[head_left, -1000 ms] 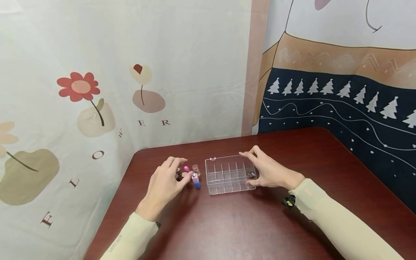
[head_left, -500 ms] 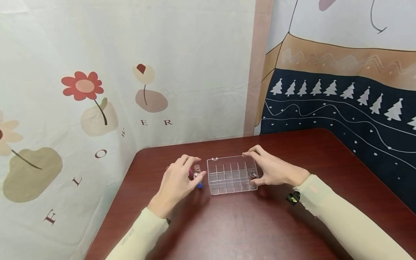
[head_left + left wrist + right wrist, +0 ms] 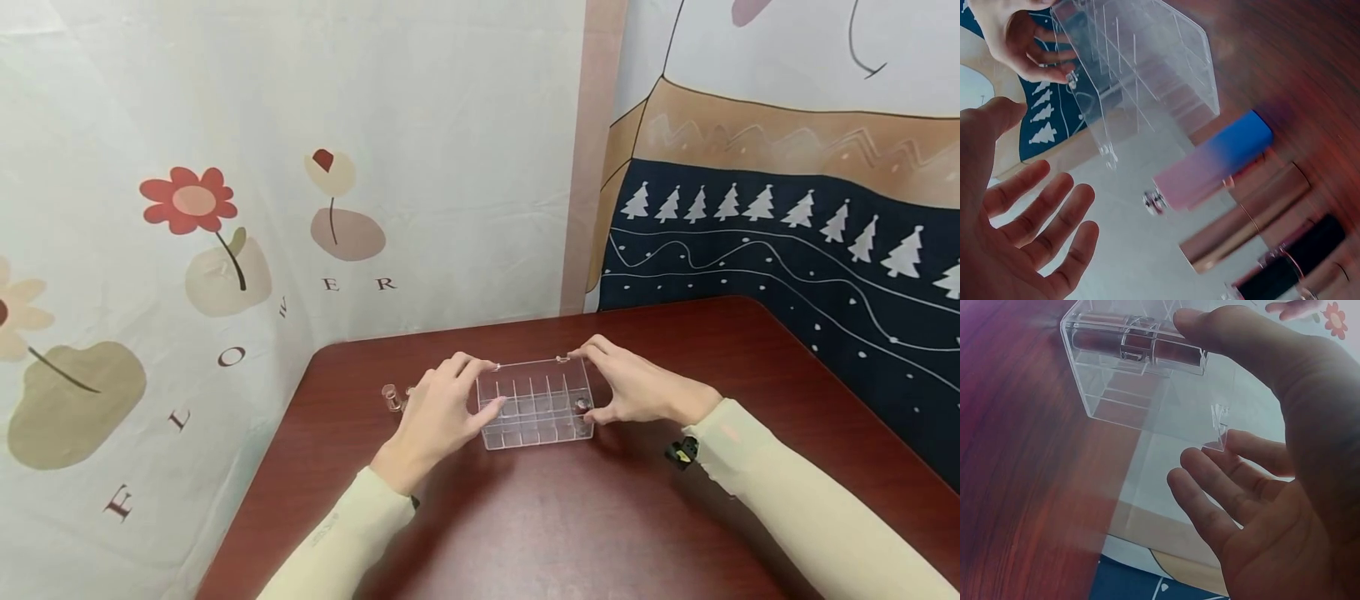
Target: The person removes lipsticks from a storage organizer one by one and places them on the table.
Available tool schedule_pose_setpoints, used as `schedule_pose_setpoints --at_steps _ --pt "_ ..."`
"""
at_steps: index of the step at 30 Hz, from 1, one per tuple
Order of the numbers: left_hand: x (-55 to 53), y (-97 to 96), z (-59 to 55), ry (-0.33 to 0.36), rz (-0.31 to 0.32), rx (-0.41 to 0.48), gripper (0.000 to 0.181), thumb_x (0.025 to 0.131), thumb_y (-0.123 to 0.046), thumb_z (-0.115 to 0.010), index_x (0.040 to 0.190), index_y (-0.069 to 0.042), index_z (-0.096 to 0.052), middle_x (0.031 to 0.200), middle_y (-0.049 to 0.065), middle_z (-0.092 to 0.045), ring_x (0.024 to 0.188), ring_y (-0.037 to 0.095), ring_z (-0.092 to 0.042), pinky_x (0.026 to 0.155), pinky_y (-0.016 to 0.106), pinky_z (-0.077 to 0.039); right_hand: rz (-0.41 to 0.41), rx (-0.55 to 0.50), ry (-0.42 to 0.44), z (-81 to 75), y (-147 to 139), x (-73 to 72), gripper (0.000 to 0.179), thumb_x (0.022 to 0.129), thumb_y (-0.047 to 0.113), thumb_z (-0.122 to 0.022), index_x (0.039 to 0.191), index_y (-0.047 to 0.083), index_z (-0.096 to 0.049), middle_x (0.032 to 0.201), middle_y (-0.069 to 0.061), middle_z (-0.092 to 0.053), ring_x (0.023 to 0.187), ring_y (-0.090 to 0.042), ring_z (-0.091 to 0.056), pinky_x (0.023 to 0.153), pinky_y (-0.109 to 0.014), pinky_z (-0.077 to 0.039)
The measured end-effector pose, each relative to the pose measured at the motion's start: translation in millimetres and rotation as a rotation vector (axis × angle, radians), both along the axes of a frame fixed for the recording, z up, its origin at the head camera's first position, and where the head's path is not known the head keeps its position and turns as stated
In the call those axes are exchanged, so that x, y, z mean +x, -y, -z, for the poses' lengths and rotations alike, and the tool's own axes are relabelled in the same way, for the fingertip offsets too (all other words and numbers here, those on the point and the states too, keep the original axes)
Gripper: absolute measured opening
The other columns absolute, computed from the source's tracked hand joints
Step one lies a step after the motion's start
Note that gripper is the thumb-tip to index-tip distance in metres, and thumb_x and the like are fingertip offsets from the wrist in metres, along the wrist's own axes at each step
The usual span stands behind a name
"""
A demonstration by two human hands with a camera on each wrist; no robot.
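Observation:
A clear, divided plastic box stands on the table with its lid raised. Its rightmost compartment holds a dark lipstick tube with a silvery band. My right hand holds the box's right end, thumb near the tube and index fingertip at the back corner clasp. At the other end, my left hand has its fingers spread, overlapping the box in the head view. The left wrist view shows that palm bare, beside a pink-and-blue lipstick, a brownish-gold lipstick and a black tube.
A clear-topped tube shows left of my left hand, which hides most of the other tubes in the head view. The reddish-brown table ends at printed curtains behind and to the left.
My left hand has moved right, from the tubes to the box's left end, uncovering a clear-topped tube and hiding the pink-and-blue lipstick. My right hand keeps its place at the box.

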State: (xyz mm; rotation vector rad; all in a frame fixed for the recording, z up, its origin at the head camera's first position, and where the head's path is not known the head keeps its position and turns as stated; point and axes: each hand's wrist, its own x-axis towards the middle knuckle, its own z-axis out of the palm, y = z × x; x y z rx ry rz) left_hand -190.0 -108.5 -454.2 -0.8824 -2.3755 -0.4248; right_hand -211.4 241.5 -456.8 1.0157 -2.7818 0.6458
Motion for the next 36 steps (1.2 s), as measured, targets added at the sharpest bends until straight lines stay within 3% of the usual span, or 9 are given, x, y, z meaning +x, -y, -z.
schedule_pose_setpoints --at_steps 8,19,23,27,32,36 --pt "-4.0 -21.6 2.4 0.036 0.033 -0.048 0.05 0.097 -0.04 -0.094 0.139 -0.018 -0.079 0.128 0.002 -0.079 0.102 0.025 -0.079 0.08 0.041 -0.061 0.006 -0.003 0.025 1.5 0 -2.0 0.094 0.081 0.021 -0.107 0.159 -0.001 -0.058 0.15 -0.018 -0.062 0.127 -0.031 -0.075 0.11 -0.052 -0.067" --pt "-6.5 -51.5 8.0 0.017 0.107 -0.087 0.053 0.096 -0.047 -0.095 0.137 -0.018 -0.079 0.123 0.001 -0.078 0.104 0.024 -0.079 0.085 0.043 -0.066 -0.024 -0.043 0.021 5.4 -1 -2.5 0.096 0.077 0.014 -0.108 0.157 -0.003 -0.057 0.147 -0.016 -0.06 0.121 -0.03 -0.079 0.105 -0.048 -0.069" --pt "-6.1 -61.3 11.1 0.059 0.125 -0.093 0.055 0.096 -0.049 -0.095 0.138 -0.018 -0.078 0.122 0.001 -0.077 0.099 0.022 -0.077 0.084 0.039 -0.068 -0.029 -0.051 0.038 6.6 -1 -2.3 0.098 0.077 0.012 -0.108 0.157 -0.004 -0.055 0.147 -0.017 -0.059 0.119 -0.03 -0.08 0.103 -0.046 -0.07" --pt "-5.8 -70.3 13.8 0.149 0.137 -0.082 0.057 0.097 -0.048 -0.095 0.142 -0.019 -0.077 0.126 0.002 -0.075 0.098 0.019 -0.076 0.086 0.036 -0.069 -0.019 -0.047 0.062 6.8 -1 -1.0 0.099 0.077 0.01 -0.108 0.159 -0.002 -0.053 0.148 -0.018 -0.058 0.117 -0.025 -0.08 0.103 -0.043 -0.071" --pt "-6.6 -80.8 17.1 0.228 0.162 -0.051 0.06 0.096 -0.045 -0.097 0.144 -0.016 -0.075 0.131 0.006 -0.076 0.106 0.021 -0.078 0.091 0.039 -0.07 -0.027 -0.054 0.072 6.1 -2 -0.1 0.099 0.078 0.01 -0.108 0.159 -0.002 -0.053 0.149 -0.021 -0.058 0.115 -0.023 -0.08 0.101 -0.043 -0.071" --pt "-7.7 -88.8 20.4 0.252 0.143 -0.072 0.06 0.097 -0.048 -0.095 0.144 -0.015 -0.076 0.134 0.005 -0.077 0.115 0.021 -0.08 0.096 0.039 -0.071 -0.039 -0.066 0.061 6.2 -2 -0.4 0.098 0.077 0.008 -0.108 0.158 -0.002 -0.053 0.147 -0.019 -0.058 0.113 -0.023 -0.081 0.099 -0.042 -0.072"
